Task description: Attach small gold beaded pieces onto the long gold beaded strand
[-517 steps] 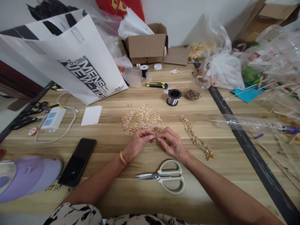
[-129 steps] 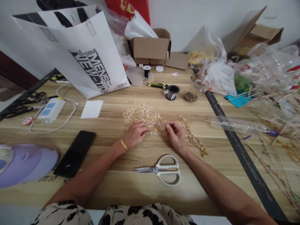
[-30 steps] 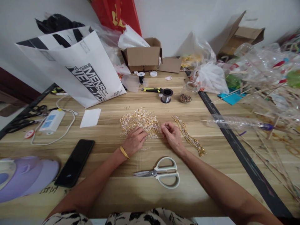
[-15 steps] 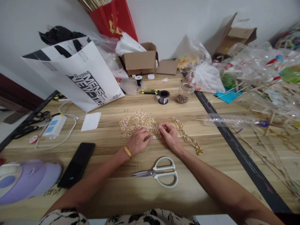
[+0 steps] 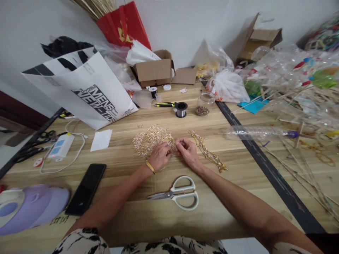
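Note:
My left hand (image 5: 161,155) is closed, its fingertips pinched at the front edge of a pile of small gold and clear beads (image 5: 148,139). Close by on the right, my right hand (image 5: 186,151) is also closed in a pinch, the two sets of fingertips nearly meeting. What either pinch holds is too small to make out. Strands of gold and silver beads (image 5: 209,153) lie to the right of my right hand. White-handled scissors (image 5: 184,193) rest nearer to me, blades pointing left.
Behind the beads are a wire spool (image 5: 181,110), a glass jar (image 5: 205,104) with brown beads and a yellow-black cutter (image 5: 164,104). At left lie a phone (image 5: 86,189) and a power strip (image 5: 61,146). A clear plastic tube (image 5: 259,132) and thin sticks occupy the right.
My left hand has moved toward my right hand, so their fingertips are closer. The small white ring seen between them earlier is no longer visible. The whole view has shifted slightly.

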`<state>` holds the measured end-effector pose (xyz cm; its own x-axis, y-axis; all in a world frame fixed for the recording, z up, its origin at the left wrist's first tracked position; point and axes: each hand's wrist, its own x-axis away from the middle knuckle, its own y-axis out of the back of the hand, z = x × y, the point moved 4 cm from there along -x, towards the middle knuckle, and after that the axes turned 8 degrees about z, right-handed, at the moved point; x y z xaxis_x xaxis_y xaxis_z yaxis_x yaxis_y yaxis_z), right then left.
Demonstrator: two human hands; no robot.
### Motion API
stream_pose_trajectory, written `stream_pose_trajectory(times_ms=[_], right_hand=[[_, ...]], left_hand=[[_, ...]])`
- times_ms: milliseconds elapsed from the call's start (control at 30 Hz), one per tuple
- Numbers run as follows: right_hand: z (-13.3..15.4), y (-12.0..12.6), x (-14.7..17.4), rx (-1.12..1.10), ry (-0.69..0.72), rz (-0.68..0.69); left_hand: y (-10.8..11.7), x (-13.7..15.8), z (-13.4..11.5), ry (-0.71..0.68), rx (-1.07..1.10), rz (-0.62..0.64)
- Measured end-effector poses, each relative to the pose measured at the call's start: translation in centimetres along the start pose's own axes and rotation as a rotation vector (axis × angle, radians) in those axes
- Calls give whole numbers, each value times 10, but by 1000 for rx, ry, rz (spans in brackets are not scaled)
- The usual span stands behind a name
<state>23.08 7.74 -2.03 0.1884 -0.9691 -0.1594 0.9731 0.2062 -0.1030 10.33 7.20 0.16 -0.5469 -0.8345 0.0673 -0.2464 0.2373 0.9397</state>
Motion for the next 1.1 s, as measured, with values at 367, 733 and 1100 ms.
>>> stream_pose_trajectory(times_ms=[367, 733, 1100], right_hand=[[1, 0, 0, 11, 8, 3], [5, 0, 1, -1, 11, 8], [3, -3, 6, 108, 76, 45]], left_hand=[[2, 5, -1, -84, -19, -50], [-1, -2, -7, -165, -23, -10], [16, 8, 11, 51, 599, -52]])
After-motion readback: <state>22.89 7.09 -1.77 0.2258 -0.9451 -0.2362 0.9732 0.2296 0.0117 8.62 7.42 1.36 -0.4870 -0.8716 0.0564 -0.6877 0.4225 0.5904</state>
